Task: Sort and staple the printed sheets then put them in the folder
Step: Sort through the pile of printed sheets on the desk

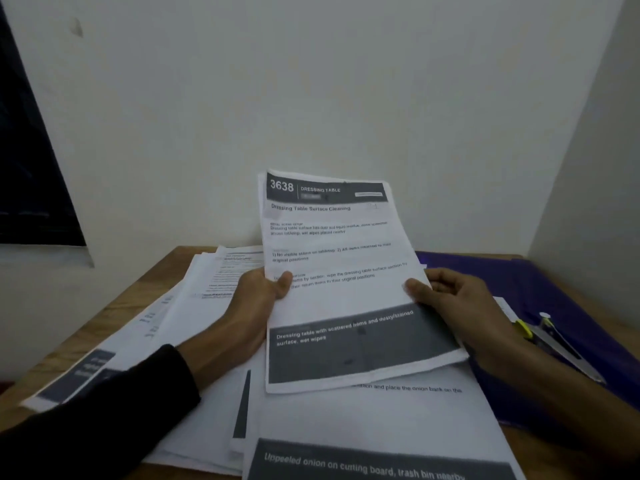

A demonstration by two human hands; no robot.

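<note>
Hiding the stapler (554, 344) partly: right hand (464, 306); folder (571, 299) cropped

The sheet (341, 271) I hold up between my left hand (258, 299) and right hand (460, 306) reads "3638" and "DRESSING TABLE" in its dark header. Below it: "Dressing Table Surface Cleaning". Its lower dark band reads "Dressing table with scattered items and dusty/stained surface, wet wipes". Below my hands, the bottom sheet (381, 427) has a dark band reading "Unpeeled onion on cutting board, trash bin nearby".
</note>
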